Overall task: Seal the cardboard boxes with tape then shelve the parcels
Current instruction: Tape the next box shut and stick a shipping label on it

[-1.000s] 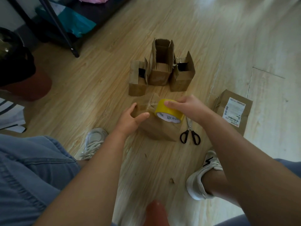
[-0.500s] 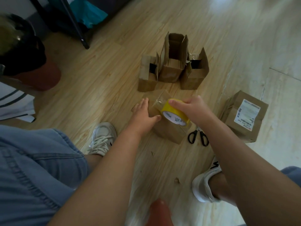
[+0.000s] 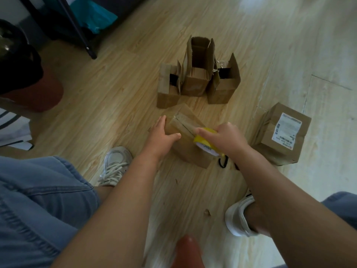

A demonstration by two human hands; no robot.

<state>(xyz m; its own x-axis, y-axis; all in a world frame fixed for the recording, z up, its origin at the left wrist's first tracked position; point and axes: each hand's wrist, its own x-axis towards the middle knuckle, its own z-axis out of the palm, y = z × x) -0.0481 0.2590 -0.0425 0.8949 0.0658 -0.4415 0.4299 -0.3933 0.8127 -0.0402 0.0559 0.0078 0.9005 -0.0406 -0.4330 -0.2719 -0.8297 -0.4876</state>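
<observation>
A closed cardboard box (image 3: 186, 128) lies on the wooden floor in front of me, with a strip of clear tape running along its top seam. My left hand (image 3: 161, 133) rests flat against the box's left side, fingers straight, thumb on the top. My right hand (image 3: 225, 138) grips a yellow tape roll (image 3: 205, 145) at the near right end of the box top. Behind it stand three open cardboard boxes (image 3: 198, 74) with their flaps up. A sealed parcel (image 3: 284, 134) with a white label sits to the right.
Black scissors (image 3: 224, 161) lie on the floor by the box, mostly hidden under my right wrist. A dark shelf frame (image 3: 77, 29) with teal bags stands at the back left. My two white shoes (image 3: 115, 165) flank the work spot. A dark bag and red object sit at far left.
My right hand has drawn the tape roll toward me along the box top, leaving tape over the seam. My left hand has flattened against the box's left side. The view shifted slightly.
</observation>
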